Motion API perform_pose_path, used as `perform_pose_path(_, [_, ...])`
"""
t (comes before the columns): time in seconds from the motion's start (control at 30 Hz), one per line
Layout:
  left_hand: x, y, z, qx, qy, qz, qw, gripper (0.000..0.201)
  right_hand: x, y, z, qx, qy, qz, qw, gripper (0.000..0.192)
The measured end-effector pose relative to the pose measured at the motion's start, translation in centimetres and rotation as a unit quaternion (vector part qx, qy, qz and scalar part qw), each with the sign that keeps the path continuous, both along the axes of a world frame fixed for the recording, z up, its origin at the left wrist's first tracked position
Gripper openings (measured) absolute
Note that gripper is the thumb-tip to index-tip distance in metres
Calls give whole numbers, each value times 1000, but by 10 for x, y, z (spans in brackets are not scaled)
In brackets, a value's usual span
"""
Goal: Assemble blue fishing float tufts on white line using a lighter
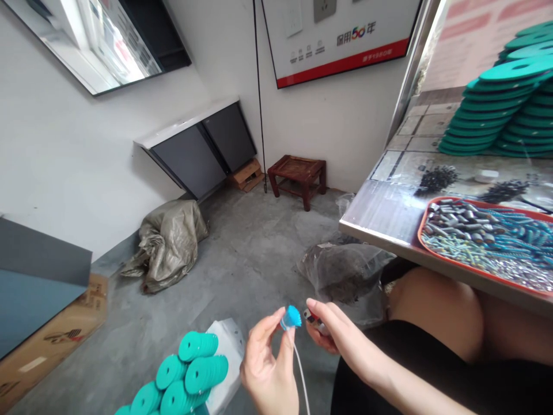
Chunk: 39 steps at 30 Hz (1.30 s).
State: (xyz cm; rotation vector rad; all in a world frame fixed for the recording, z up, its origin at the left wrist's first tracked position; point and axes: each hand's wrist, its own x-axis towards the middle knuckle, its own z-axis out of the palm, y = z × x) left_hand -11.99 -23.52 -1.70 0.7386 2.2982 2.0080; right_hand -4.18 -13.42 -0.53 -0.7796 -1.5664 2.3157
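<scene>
One sign (pixel 341 34) hangs on the far wall, white with a red lower band, reading "50" among Chinese characters and "1980" in the band; the rest is too small to read. Below it, a grey concrete floor (pixel 242 253) spreads out, bearing a grey cabinet (pixel 203 150) far left, a crumpled sack (pixel 166 242), a small wooden stool (pixel 298 176) and a clear plastic bag (pixel 341 271). On the right, a table (pixel 389 213) carries stacked teal discs (pixel 501 109) and a red tray (pixel 488 239) of screws and metal parts. Near left, a cardboard box (pixel 52 340) lies flat, and rolls of teal discs (pixel 185 374) rest on a white bag (pixel 228 351).

Near centre, the left hand (pixel 268 369) pinches a small blue ridged plastic cap (pixel 291 317) between thumb and fingertips; a thin white cord (pixel 302 374) trails down from it. The right hand (pixel 332 334), just beside, curls around a lighter (pixel 313 320), its tip close to the cap.
</scene>
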Motion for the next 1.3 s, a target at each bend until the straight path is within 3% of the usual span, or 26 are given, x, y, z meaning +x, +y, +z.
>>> perform_pose_path(0.2, [-1, -3, -7, 0, 68, 4, 998, 26, -1, -5, -5, -33, -44, -35, 998, 43])
perform_pose_path(0.63, [-2, -4, -11, 10, 110, -11, 994, 32, -5, -2, -8, 10, -39, -11, 999, 51])
perform_pose_path(0.93, [-4, -5, -12, 2, 116, -2, 993, 31, -4, -2, -5, -15, -6, -17, 1000, 55])
perform_pose_path(1.3, [-5, -8, -12, 6, 111, 4, 994, 31, -11, -7, -8, -9, -45, -28, 999, 48])
